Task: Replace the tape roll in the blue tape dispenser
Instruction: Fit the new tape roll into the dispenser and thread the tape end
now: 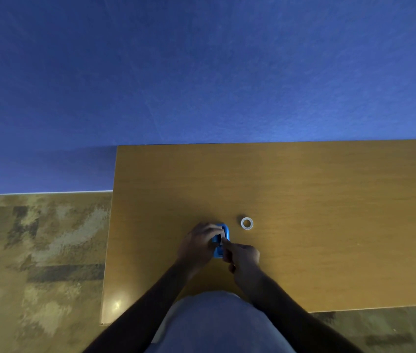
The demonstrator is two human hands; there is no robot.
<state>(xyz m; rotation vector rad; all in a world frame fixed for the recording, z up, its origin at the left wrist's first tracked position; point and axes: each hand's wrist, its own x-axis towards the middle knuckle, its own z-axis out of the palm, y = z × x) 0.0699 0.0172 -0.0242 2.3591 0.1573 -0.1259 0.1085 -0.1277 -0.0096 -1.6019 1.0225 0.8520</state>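
Observation:
The blue tape dispenser [223, 240] stands on the wooden table [303, 200], near its front middle. My left hand [199, 247] wraps around the dispenser's left side and grips it. My right hand [240, 256] comes from the right, with its index finger stretched onto the dark middle opening of the dispenser. A small whitish tape roll [247, 223] lies flat on the table just right of the dispenser, apart from both hands. What sits inside the dispenser is hidden by my fingers.
The table's left edge [109, 238] runs close to my left arm, with patterned brown floor [36, 250] beyond it. A blue wall [201, 72] rises behind the table. The table's right half is bare wood.

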